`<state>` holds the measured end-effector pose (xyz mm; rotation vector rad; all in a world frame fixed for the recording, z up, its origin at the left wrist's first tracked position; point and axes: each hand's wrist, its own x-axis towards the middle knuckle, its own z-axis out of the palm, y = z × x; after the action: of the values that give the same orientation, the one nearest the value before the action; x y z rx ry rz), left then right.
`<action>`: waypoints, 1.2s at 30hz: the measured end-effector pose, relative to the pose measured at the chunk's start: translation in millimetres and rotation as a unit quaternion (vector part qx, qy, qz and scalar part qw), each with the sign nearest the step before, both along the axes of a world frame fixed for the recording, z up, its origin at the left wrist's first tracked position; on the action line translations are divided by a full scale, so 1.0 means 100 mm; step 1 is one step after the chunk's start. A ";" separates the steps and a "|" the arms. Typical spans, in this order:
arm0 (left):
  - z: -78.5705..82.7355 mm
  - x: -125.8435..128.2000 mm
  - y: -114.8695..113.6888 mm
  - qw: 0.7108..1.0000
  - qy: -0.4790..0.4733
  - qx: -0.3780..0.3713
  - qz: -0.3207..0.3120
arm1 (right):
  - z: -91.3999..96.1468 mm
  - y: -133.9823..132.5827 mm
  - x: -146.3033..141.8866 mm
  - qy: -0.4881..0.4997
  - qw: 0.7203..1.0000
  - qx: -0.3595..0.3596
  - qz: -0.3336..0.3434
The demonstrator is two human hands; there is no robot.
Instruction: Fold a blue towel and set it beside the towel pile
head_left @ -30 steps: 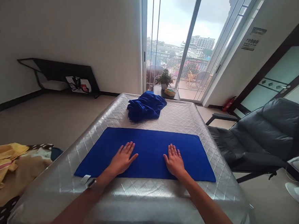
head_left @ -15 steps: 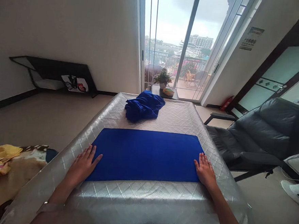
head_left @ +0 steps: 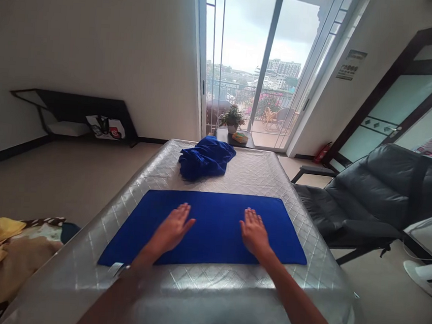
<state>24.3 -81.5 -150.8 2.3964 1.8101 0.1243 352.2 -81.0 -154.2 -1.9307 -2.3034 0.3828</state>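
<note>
A blue rectangular cloth, which looks like a towel (head_left: pixel 214 231), lies spread flat across the near half of a table with a silver quilted cover (head_left: pixel 252 177). My left hand (head_left: pixel 174 228) is over its left-middle part, fingers stretched out and palm down. Over the right-middle part, my right hand (head_left: pixel 255 234) is likewise flat with its fingers extended. Neither hand grips anything; whether the palms press on the cloth is hard to tell. A small white tag (head_left: pixel 115 269) shows at the cloth's near left corner. Beyond it sits a crumpled heap of blue cloth (head_left: pixel 206 157).
A black padded armchair (head_left: pixel 369 192) stands close on the right. Yellow and brown fabrics (head_left: pixel 6 251) are piled at the lower left. Past the table's far edge is a small stand with a potted plant (head_left: pixel 233 118), before a sliding glass door (head_left: pixel 246 50).
Both hands have moved inward from the cloth's side edges towards its middle. The cloth's left and right near corners are now uncovered, and the tag shows.
</note>
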 end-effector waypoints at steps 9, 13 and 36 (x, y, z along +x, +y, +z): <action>-0.27 0.86 0.23 0.998 -0.006 -0.021 -0.054 | -0.19 0.19 -0.76 0.054 0.996 -0.043 0.052; -0.25 0.32 0.16 0.998 0.036 -0.046 -0.003 | -0.25 0.18 -0.31 0.021 0.998 -0.050 0.007; -0.15 -0.88 0.19 0.992 0.070 0.011 0.108 | -0.21 0.40 0.61 -0.043 0.998 -0.019 -0.036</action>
<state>-63.4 -62.1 -165.6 2.2690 2.1376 -0.0023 413.6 -41.3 -174.7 -2.0810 -2.2853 0.3448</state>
